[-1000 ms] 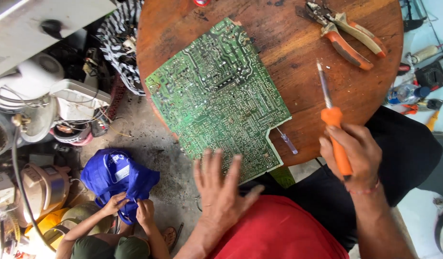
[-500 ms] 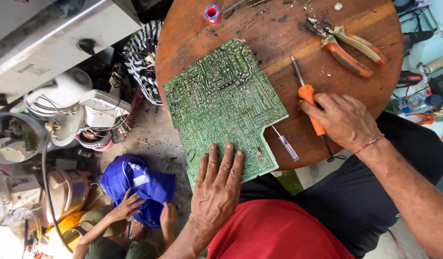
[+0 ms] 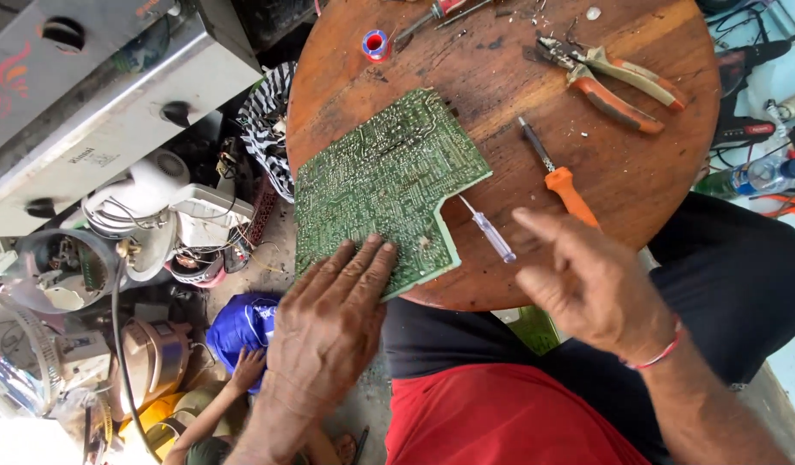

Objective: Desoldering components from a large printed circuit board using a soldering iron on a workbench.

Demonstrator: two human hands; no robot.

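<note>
While the left hand lies flat, fingers spread, on the near edge of the green printed circuit board on the round wooden table, the right hand hovers loosely open, empty, above the orange-handled screwdriver.

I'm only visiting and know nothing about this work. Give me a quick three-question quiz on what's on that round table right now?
1. True or false: the left hand rests flat on the green circuit board.
2. Which tool lies nearest the right hand? A) the orange-handled screwdriver B) the pliers C) the small solder spool
3. What small tool lies on the round wooden table between the board and the orange-handled screwdriver?

Key:
1. True; its fingers lie on the board's near edge.
2. A.
3. A small clear-handled screwdriver.
</note>
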